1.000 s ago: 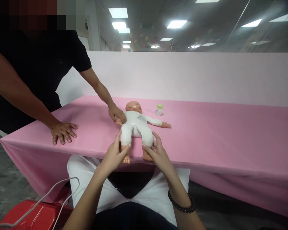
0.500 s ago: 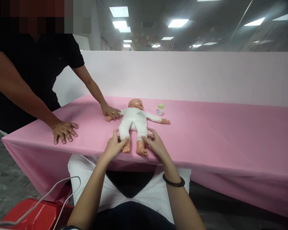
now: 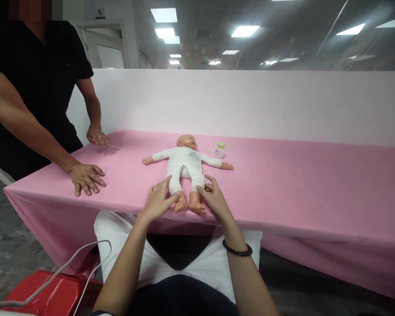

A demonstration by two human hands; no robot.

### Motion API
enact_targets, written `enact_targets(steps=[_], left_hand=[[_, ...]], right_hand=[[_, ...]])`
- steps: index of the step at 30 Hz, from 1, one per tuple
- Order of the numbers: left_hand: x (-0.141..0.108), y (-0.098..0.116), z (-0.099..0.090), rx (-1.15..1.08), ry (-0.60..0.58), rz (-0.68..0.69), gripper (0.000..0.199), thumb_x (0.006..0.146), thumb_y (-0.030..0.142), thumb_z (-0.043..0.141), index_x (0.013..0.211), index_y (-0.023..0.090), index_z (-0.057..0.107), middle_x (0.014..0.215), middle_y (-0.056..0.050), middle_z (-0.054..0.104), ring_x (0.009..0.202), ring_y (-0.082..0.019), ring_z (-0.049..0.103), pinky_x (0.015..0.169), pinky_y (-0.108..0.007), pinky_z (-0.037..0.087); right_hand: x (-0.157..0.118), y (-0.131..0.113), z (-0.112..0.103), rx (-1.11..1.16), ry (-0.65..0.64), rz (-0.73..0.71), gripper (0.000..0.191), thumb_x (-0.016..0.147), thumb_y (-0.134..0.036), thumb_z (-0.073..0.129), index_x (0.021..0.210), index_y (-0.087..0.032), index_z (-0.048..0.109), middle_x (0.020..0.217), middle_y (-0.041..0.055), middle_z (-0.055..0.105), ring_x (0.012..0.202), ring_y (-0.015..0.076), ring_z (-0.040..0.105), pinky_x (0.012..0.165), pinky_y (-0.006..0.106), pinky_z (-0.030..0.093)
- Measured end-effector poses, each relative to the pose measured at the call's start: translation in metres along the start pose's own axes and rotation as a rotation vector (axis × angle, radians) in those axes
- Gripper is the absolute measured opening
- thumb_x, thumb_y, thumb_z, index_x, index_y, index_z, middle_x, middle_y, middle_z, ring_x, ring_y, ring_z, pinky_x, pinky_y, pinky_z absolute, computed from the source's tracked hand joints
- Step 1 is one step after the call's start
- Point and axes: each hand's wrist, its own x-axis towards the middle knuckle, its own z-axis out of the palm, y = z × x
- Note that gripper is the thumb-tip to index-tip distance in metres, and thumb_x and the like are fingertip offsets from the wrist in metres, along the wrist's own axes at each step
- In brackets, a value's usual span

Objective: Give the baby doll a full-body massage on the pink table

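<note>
1. I'd keep the pressure light and even on both legs (image 3: 197,178) so neither one twists, imo.
2. Doll (image 3: 184,156) is lying on its back mid-frame on the pink worktop (image 3: 303,184), legs toward the bottom.
3. Left hand (image 3: 158,201) has a loose grip around one leg, thumb in front; right hand (image 3: 216,199) mirrors it.
4. Forearms (image 3: 124,260) angle inward from the frame's bottom.

Doll (image 3: 184,157) beside bottle (image 3: 219,151) on table (image 3: 299,188)

One head-worn camera looks forward and down, close over the wearer's hands (image 3: 158,200) and a pink table (image 3: 299,188).
</note>
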Motion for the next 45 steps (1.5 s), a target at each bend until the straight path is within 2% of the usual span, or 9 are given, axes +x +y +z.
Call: enact_targets(steps=[4, 9, 14, 19, 23, 28, 36, 41, 45], left_hand=[[-0.0008, 0.0008, 0.0014, 0.035, 0.0, 0.029, 0.08, 0.094, 0.063, 0.05, 0.16, 0.023, 0.027, 0.161, -0.015, 0.04, 0.147, -0.033, 0.038, 0.12, -0.055, 0.023], [-0.0009, -0.0001, 0.004, 0.075, -0.06, 0.0, 0.071, 0.097, 0.063, 0.044, 0.159, 0.031, 0.029, 0.165, -0.011, 0.035, 0.155, -0.033, 0.023, 0.122, -0.063, 0.012], [-0.0007, -0.0011, 0.0065, 0.066, -0.037, -0.032, 0.084, 0.095, 0.069, 0.043, 0.163, 0.026, 0.017, 0.17, -0.016, 0.017, 0.159, -0.033, 0.008, 0.123, -0.063, 0.009], [-0.0015, -0.0004, 0.0069, 0.048, -0.034, -0.035, 0.086, 0.095, 0.07, 0.041, 0.163, 0.026, 0.016, 0.17, -0.016, 0.018, 0.159, -0.033, 0.01, 0.123, -0.063, 0.008], [-0.0011, -0.0011, 0.0061, 0.029, -0.031, -0.03, 0.084, 0.096, 0.067, 0.04, 0.163, 0.023, 0.015, 0.17, -0.015, 0.02, 0.158, -0.033, 0.014, 0.123, -0.063, 0.006], [-0.0001, -0.0019, 0.0059, -0.004, -0.04, -0.023, 0.083, 0.097, 0.065, 0.042, 0.162, 0.022, 0.016, 0.167, -0.016, 0.028, 0.155, -0.031, 0.026, 0.123, -0.064, 0.004], [0.0003, -0.0005, 0.0054, 0.007, -0.045, -0.045, 0.085, 0.096, 0.068, 0.04, 0.163, 0.022, 0.013, 0.169, -0.015, 0.023, 0.156, -0.032, 0.022, 0.123, -0.064, 0.005], [0.0004, 0.0, 0.0049, 0.008, -0.049, -0.049, 0.084, 0.096, 0.067, 0.041, 0.163, 0.022, 0.015, 0.169, -0.015, 0.022, 0.157, -0.033, 0.021, 0.124, -0.063, 0.004], [-0.0004, 0.0008, 0.0043, 0.002, -0.04, -0.055, 0.083, 0.097, 0.062, 0.041, 0.163, 0.02, 0.011, 0.169, -0.015, 0.021, 0.157, -0.031, 0.02, 0.124, -0.062, 0.003]], right_hand=[[0.0001, 0.0021, 0.0003, -0.009, 0.001, -0.006, 0.071, 0.08, -0.054, 0.071, 0.14, -0.023, 0.047, 0.105, 0.0068, 0.07, 0.095, 0.0237, 0.068, 0.092, 0.042, 0.054], [-0.0014, 0.0019, 0.0008, 0.028, -0.002, -0.024, 0.069, 0.081, -0.054, 0.071, 0.138, -0.024, 0.047, 0.114, 0.009, 0.069, 0.105, 0.0257, 0.068, 0.098, 0.045, 0.054], [-0.0009, 0.0043, 0.0019, 0.101, -0.04, -0.062, 0.068, 0.081, -0.049, 0.071, 0.138, -0.026, 0.042, 0.133, 0.0117, 0.062, 0.122, 0.0265, 0.062, 0.106, 0.047, 0.05], [0.0002, 0.0055, 0.0013, 0.149, 0.012, -0.076, 0.064, 0.078, -0.045, 0.072, 0.134, -0.027, 0.044, 0.139, 0.0118, 0.058, 0.13, 0.0277, 0.056, 0.109, 0.048, 0.048], [-0.0026, 0.0019, -0.0008, 0.171, -0.026, -0.046, 0.064, 0.077, -0.038, 0.07, 0.135, -0.028, 0.043, 0.131, 0.0104, 0.062, 0.123, 0.0271, 0.061, 0.105, 0.049, 0.05], [-0.0055, -0.0004, -0.0015, 0.191, -0.06, -0.018, 0.069, 0.075, -0.034, 0.071, 0.136, -0.027, 0.04, 0.127, 0.0107, 0.063, 0.117, 0.0268, 0.064, 0.101, 0.048, 0.053], [-0.0003, 0.0043, 0.0004, 0.173, -0.075, -0.045, 0.063, 0.075, -0.032, 0.069, 0.133, -0.025, 0.046, 0.127, 0.01, 0.064, 0.116, 0.0254, 0.064, 0.102, 0.045, 0.052], [-0.0012, 0.0017, -0.0002, 0.077, -0.08, -0.085, 0.059, 0.078, -0.031, 0.063, 0.136, -0.028, 0.055, 0.138, 0.0068, 0.06, 0.115, 0.0239, 0.063, 0.102, 0.042, 0.052], [-0.0042, -0.0021, -0.0013, 0.026, -0.091, -0.076, 0.061, 0.081, -0.033, 0.061, 0.14, -0.028, 0.053, 0.14, 0.0073, 0.06, 0.117, 0.0244, 0.061, 0.103, 0.043, 0.05]])
